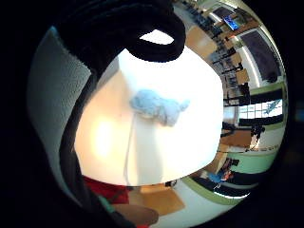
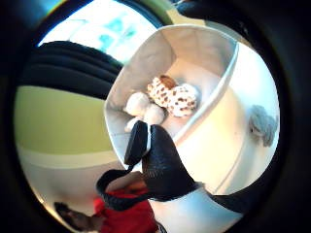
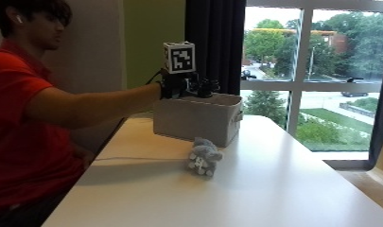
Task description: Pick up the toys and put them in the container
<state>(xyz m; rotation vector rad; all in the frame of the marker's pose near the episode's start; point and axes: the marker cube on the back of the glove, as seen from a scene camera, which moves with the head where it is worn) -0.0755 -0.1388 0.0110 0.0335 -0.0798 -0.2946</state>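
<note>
White table [image 3: 273, 189], big window [image 3: 317, 71], dark curtain [image 3: 213, 42], green wall [image 3: 153, 38]

The outside view looked along the table [image 3: 254, 189] from beside it, toward a window, with the person on its left edge and the bin [image 3: 197, 118] mid-distance. The thumb-side palm view looked down into the bin [image 2: 146, 58] from close above, catching the spotted toy [image 2: 172, 97] inside and the grey toy [image 2: 262, 125] on the table. The little-finger-side view faced the tabletop and the room beyond. All three views shared the grey toy [image 1: 156, 107] [image 3: 204, 157].
</note>
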